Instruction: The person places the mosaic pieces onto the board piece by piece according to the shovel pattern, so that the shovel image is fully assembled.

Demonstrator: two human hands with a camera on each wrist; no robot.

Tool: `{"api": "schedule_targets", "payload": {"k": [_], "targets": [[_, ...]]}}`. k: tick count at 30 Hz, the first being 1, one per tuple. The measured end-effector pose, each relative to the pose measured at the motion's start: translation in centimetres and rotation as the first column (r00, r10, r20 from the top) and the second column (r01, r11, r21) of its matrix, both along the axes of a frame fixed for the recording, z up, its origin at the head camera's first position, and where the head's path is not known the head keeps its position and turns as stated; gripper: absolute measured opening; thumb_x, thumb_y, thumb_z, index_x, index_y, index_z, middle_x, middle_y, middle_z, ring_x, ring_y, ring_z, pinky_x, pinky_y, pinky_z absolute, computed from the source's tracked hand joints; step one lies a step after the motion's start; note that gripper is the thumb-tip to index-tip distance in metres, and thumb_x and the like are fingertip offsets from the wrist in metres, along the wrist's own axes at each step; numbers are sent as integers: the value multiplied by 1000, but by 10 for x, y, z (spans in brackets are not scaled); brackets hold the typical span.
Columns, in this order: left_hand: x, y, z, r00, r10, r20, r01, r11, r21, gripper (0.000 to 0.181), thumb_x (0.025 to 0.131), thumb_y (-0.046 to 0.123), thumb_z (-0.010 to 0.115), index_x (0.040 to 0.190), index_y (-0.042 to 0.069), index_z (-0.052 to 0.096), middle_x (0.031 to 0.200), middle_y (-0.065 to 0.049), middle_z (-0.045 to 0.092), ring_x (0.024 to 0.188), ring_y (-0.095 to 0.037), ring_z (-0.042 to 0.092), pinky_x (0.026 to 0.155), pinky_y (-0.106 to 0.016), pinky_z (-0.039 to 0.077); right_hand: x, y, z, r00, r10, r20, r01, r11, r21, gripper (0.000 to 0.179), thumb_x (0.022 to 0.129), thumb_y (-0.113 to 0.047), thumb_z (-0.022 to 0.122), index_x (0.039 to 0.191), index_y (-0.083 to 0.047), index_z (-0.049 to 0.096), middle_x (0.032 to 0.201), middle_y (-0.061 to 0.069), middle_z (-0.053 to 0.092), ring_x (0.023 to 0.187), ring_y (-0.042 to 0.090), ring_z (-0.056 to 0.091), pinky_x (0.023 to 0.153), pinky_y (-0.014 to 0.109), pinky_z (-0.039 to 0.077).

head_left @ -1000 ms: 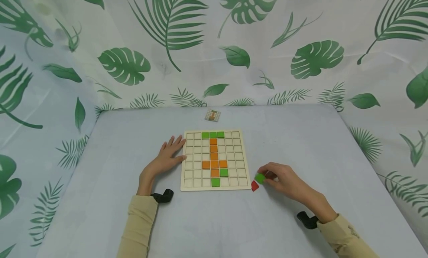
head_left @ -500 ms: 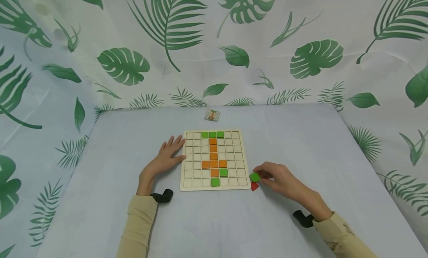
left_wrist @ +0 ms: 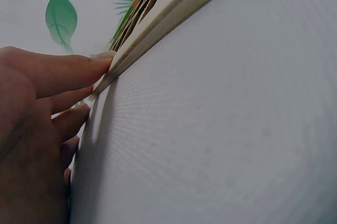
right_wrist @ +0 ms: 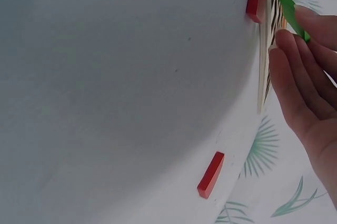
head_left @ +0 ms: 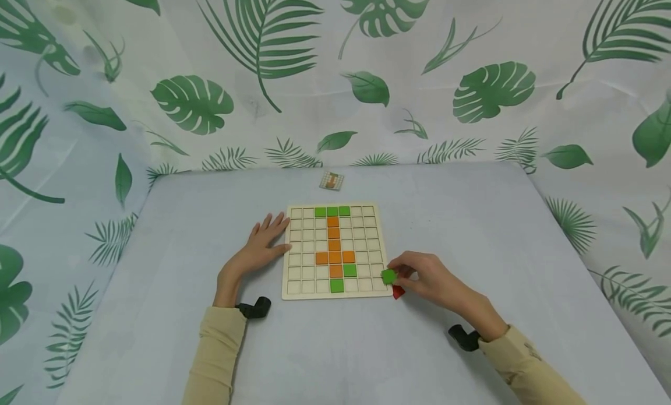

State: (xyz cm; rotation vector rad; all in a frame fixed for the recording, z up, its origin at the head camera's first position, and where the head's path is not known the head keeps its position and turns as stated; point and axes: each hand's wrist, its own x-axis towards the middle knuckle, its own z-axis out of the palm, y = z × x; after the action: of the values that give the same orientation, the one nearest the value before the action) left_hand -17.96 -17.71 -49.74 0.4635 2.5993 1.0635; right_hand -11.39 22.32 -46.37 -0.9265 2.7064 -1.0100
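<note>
A cream square grid board [head_left: 309, 298] lies flat on the table. Green tiles [head_left: 332, 211] and orange tiles [head_left: 334, 245] sit in its cells, in a column with a short crossbar. My right hand [head_left: 430, 280] pinches a loose green square tile [head_left: 388, 276] between thumb and fingers, over the board's lower right edge; the right wrist view shows this tile [right_wrist: 293, 16] tilted. Partly covered by that hand, a red piece [head_left: 398, 292] lies against the board's right corner. My left hand [head_left: 255, 252] rests beside the left edge, its fingers spread and its thumb tip on the rim.
A small card [head_left: 332, 181] with a grid pattern lies behind the board. Another red piece [right_wrist: 211, 175] lies on the table in the right wrist view, hidden in the head view. A leaf-print curtain [head_left: 293, 111] rises behind the table.
My right hand has moved left with the green tile, from beside the board to over its right edge. The left hand has stayed in place.
</note>
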Motion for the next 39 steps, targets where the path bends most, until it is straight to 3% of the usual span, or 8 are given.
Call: {"api": "schedule_targets", "payload": {"k": [13, 25, 39], "targets": [[0, 0, 1, 1000, -4, 3, 4, 1000, -22, 71, 105, 24, 57, 163, 4, 22, 173, -16, 9, 160, -38, -5, 129, -55, -9, -5, -17, 2, 999, -10, 54, 10, 1000, -6, 25, 86, 1, 80, 109, -4, 73, 102, 1, 74, 88, 10, 65, 80, 32, 61], [0, 1, 1, 1000, -5, -4, 5, 1000, -27, 70, 106, 24, 57, 163, 3, 22, 172, -17, 9, 160, -40, -5, 128, -57, -9, -7, -32, 2, 1000, 20, 18, -20, 1000, -14, 25, 85, -1, 81, 109, -4, 73, 103, 3, 75, 89, 18, 67, 80, 32, 62], [-1, 0, -1, 1000, -7, -10, 7, 1000, -27, 70, 106, 23, 57, 163, 1, 23, 172, -18, 10, 159, -41, -5, 128, -58, -8, -12, -44, -4, 999, 45, 27, -43, 998, -54, 23, 85, 0, 81, 106, -2, 73, 100, 5, 75, 85, 11, 66, 79, 32, 62]]}}
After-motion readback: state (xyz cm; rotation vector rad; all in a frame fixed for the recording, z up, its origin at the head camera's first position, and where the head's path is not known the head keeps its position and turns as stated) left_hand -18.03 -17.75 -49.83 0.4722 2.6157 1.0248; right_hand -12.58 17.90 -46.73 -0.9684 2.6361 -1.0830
